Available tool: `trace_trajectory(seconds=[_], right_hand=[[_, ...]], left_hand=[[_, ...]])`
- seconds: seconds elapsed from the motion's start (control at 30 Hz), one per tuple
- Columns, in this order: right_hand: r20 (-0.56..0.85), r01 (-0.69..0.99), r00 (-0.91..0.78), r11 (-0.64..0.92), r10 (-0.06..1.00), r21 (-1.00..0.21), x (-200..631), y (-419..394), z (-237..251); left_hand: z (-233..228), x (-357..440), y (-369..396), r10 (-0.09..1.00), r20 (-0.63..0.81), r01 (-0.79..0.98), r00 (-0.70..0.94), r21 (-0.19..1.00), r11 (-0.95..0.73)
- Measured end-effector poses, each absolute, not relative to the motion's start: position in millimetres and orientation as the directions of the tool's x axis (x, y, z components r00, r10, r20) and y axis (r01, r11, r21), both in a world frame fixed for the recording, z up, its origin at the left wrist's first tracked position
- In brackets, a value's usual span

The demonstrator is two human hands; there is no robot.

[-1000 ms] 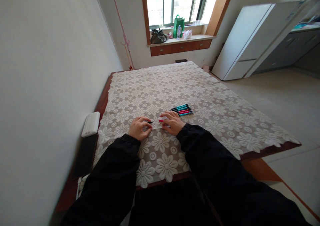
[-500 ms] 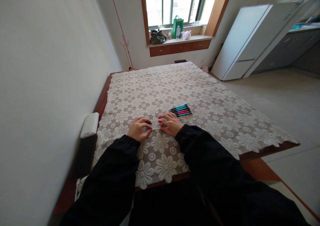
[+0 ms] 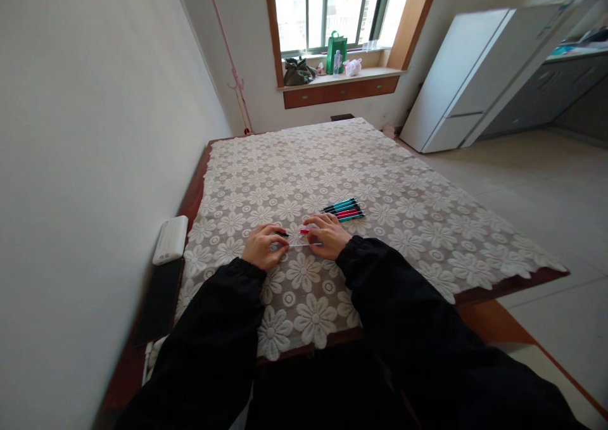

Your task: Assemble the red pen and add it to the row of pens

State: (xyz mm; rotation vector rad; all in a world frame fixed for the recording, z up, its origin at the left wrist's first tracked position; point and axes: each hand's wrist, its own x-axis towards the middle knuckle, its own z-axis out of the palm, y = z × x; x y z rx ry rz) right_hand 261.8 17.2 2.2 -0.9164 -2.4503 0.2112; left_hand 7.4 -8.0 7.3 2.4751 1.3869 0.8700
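My left hand (image 3: 260, 247) and right hand (image 3: 327, 235) rest curled on the cloth (image 3: 427, 227), fingertips pinching the ends of a clear sleeve (image 3: 298, 240) lying flat between them. A pen (image 3: 295, 232) sits at the sleeve, its dark tip by my left fingers, red end by my right, long axis running left to right. Just right of my right hand lie more pens (image 3: 344, 209), teal and red, side by side.
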Motion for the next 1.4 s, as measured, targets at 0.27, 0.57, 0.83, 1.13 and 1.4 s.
trace_trajectory(seconds=[0.27, 0.57, 0.83, 1.13, 1.4], right_hand=[[0.449, 0.556, -0.62, 0.764, 0.644, -0.328, 250, 13, -2], [0.546, 0.634, -0.43, 0.671, 0.719, -0.384, 261, 18, 6], [0.443, 0.739, -0.398, 0.567, 0.804, -0.365, 265, 24, -2], [0.522, 0.689, -0.384, 0.613, 0.761, -0.387, 264, 22, 3], [0.505, 0.634, -0.518, 0.706, 0.69, -0.316, 263, 21, 3]], left_hand=[[5, 8, -7, 0.808, 0.419, 0.709, 0.415, 0.408, -0.576], [7, 6, -6, 0.868, 0.42, 0.728, 0.266, 0.503, -0.466], [2, 1, -2, 0.918, 0.342, 0.824, 0.201, 0.449, -0.347], [-1, 0, 1, 0.914, 0.332, 0.782, 0.232, 0.495, -0.378], [-2, 1, 0, 0.924, 0.304, 0.808, 0.231, 0.469, -0.356]])
